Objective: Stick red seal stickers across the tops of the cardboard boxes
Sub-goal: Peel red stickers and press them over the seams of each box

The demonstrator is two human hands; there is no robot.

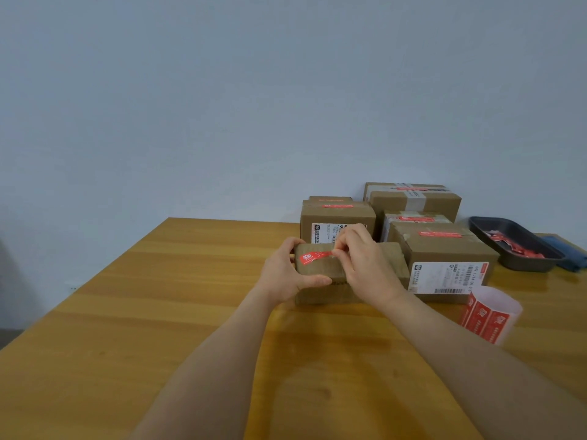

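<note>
Left hand [290,274] grips the cardboard box [320,274] on the table [158,312]; right hand [362,258] pinches the red seal sticker [316,258] — lying at its nine o'clock, long axis three-to-nine.

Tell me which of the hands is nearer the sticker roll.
Right. The right hand is on the box just left of the sticker roll; the left hand grips the box's far left end.

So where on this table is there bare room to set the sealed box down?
Bare wood lies left of the held box and in front, between the forearms. It is crowded right: stacked boxes, sticker roll, black tray.
</note>
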